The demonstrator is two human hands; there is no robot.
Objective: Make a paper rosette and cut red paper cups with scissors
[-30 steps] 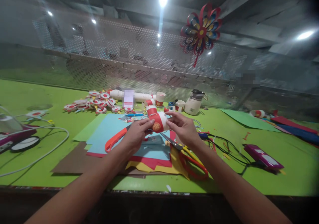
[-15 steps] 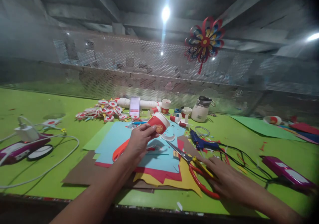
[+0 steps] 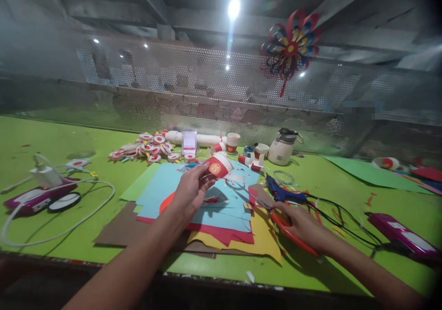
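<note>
My left hand [image 3: 192,189] is closed on a red and white paper cup [image 3: 221,163], tilted above the stack of coloured paper. A gold round emblem shows on its side. In my right hand [image 3: 301,222] are scissors [image 3: 290,234] with red-orange handles. Their blades, a little blurred, point up and left toward the cup and stay apart from it. Under both hands lies light blue paper [image 3: 152,195], with red, yellow and brown sheets beneath it. A blue glue gun [image 3: 281,191] rests just beyond my right hand.
Several paper-cup pieces [image 3: 152,148] are heaped at the back left beside a phone [image 3: 189,142]. Cups [image 3: 233,140] and a white kettle [image 3: 281,149] stand at the back. Cables run to purple power strips on the left [image 3: 41,197] and right [image 3: 402,234].
My right hand has closed around the scissors and lifted them off the papers. In my left hand the cup has turned slightly. The view has shifted a little.
</note>
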